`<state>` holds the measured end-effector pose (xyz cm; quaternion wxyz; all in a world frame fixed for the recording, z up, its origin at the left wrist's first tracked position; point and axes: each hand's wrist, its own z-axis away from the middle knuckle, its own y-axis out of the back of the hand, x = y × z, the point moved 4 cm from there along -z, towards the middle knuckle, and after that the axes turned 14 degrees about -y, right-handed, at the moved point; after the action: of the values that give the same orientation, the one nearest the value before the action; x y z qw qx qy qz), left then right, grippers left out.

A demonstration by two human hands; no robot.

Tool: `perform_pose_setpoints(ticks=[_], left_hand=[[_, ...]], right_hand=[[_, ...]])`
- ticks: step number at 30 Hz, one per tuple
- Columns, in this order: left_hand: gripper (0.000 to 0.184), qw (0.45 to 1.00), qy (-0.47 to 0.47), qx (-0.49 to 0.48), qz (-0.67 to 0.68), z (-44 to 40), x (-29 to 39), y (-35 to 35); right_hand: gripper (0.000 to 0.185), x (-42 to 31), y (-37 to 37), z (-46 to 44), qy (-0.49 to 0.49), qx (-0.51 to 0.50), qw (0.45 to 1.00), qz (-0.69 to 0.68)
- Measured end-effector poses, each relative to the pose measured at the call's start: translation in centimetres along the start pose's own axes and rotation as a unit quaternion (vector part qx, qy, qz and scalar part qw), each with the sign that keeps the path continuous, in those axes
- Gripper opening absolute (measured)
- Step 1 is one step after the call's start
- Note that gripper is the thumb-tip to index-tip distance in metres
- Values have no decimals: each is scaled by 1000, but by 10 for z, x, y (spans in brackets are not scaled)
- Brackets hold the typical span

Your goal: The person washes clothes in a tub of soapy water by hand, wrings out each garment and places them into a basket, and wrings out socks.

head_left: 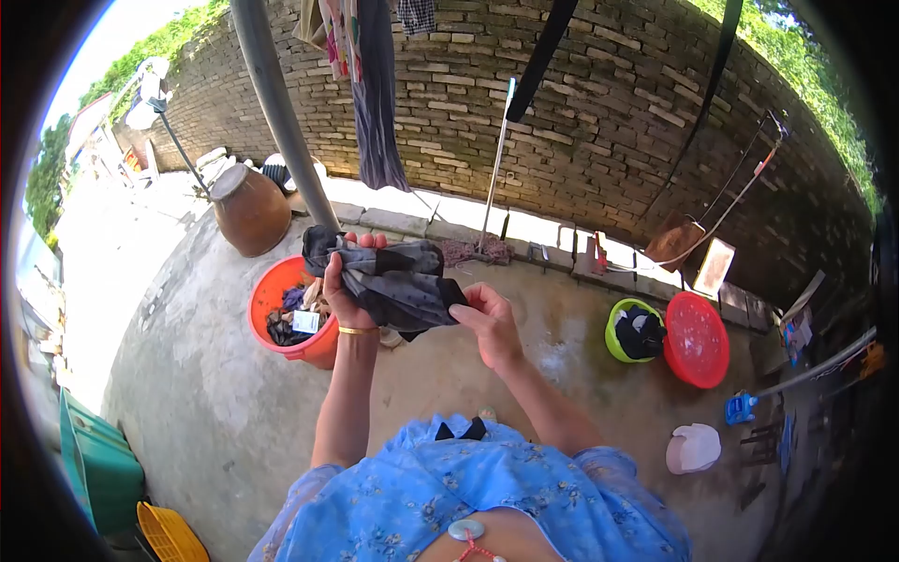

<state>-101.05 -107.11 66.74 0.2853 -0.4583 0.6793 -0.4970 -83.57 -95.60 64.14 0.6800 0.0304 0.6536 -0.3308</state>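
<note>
A dark grey and black cloth garment [398, 281] is held up in front of my body, bunched on the left and spread toward the right. My left hand [346, 290], with a gold bangle at the wrist, is closed around its left part. The fingers of my right hand [489, 323] pinch the garment's black right edge. Below and left of the garment, an orange-red basin [323, 351] on the ground holds several pieces of clothing and a white packet [305, 321].
A green basin [613, 335] with dark cloth and a red basin [697, 339] lie at the right. A clay jar [251, 211] stands at the left, near a grey pole [281, 112]. Clothes [377, 103] hang before the brick wall [449, 112]. A mop [496, 169] leans there.
</note>
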Motion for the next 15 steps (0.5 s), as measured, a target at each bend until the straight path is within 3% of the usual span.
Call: perform_pose_setpoints(ticks=[1,3,5,11,13,15], left_hand=[[37,1000,5,-19,-5,2,-1,-5],[37,999,10,-37,-11,8,-2,-10],[38,999,21,-37,2,11,-5,-15],[36,996,17,-39,-76,17,6,-10],[38,992,20,-18,-126,23,7,-13],[39,984,22,7,-178,28,8,-2]], right_hand=[[22,-6,-4,-3,3,-4,1000,0],[27,-10,-13,-7,-108,-82,969,-204],[25,-17,-19,-7,-106,-79,969,-211],[7,-30,-7,-16,10,4,999,-49],[6,-56,-4,-10,111,57,989,83],[4,-88,-13,-5,165,71,979,92]])
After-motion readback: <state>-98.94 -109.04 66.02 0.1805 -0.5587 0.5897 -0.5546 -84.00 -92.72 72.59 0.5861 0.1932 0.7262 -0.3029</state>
